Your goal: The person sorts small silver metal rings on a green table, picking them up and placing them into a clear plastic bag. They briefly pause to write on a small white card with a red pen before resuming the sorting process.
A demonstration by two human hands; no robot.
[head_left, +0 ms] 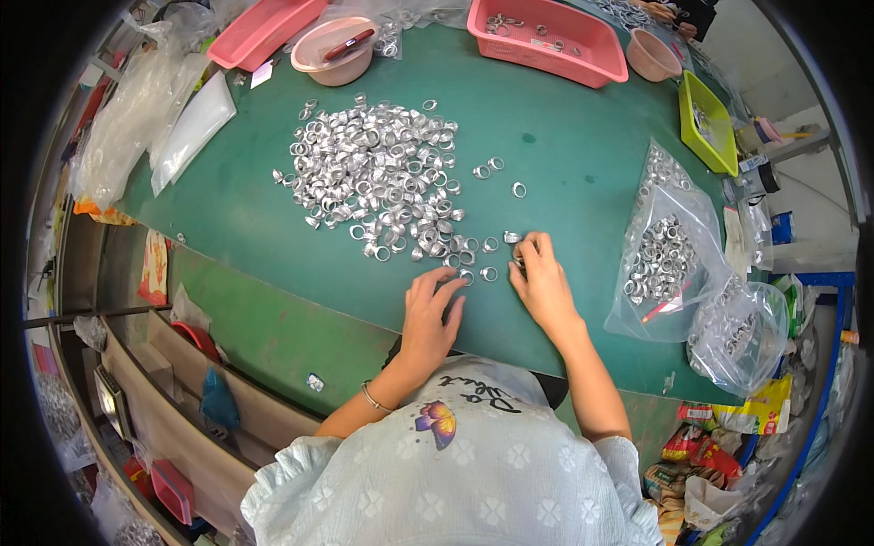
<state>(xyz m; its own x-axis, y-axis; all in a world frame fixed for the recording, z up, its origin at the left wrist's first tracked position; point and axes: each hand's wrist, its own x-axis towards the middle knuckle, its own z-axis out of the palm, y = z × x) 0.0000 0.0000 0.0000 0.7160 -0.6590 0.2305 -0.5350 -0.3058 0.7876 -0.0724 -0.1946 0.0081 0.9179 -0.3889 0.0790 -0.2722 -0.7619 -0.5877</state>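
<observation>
I had one big heap of silver metal rings (378, 177) on the green desk (564, 136), far too many to count, plus about seven loose rings lying apart between the heap and my hands. Two hands were at work: my left hand (432, 314) and my right hand (542, 282). Two clear bags of rings (665, 250) sat at my right, one beside the other (742, 332). There were two pink trays, one (546, 41) with a few rings in it and one (264, 29) farther left. Two pink bowls stood there, one (332, 53) and another (654, 56). One yellow-green tray (708, 123) lay near the far right edge.
</observation>
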